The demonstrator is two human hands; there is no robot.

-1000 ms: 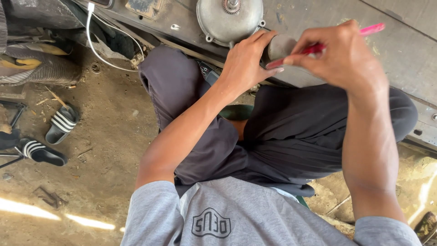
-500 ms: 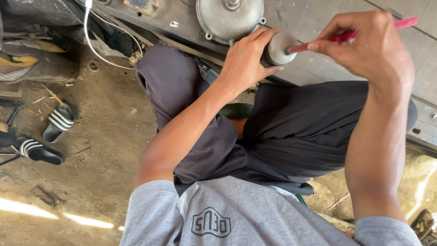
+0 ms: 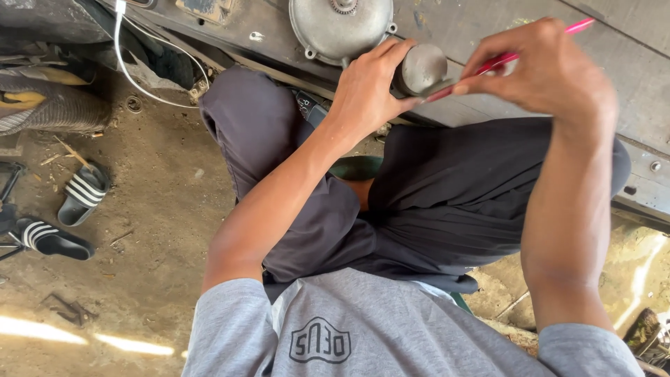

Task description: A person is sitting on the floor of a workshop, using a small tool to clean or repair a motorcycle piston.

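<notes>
While one grey round part (image 3: 423, 68) sits gripped in the left hand (image 3: 366, 91), one pink tool (image 3: 513, 56) is pinched by the right hand (image 3: 544, 70), tip touching that part. Two striped sandals (image 3: 66, 216) lie on the floor. Since earlier, the right hand has lowered; both forearms reach forward.

Soft daylight, mostly shade; bright sun streaks on dirt floor (image 3: 105, 335) lower left; sharp focus

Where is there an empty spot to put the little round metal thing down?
Bare dirt floor lies between the striped sandals and the person's knee. The bench is crowded: round motor housing, left hand on the small metal cylinder, right hand holding a pink tool.
</notes>
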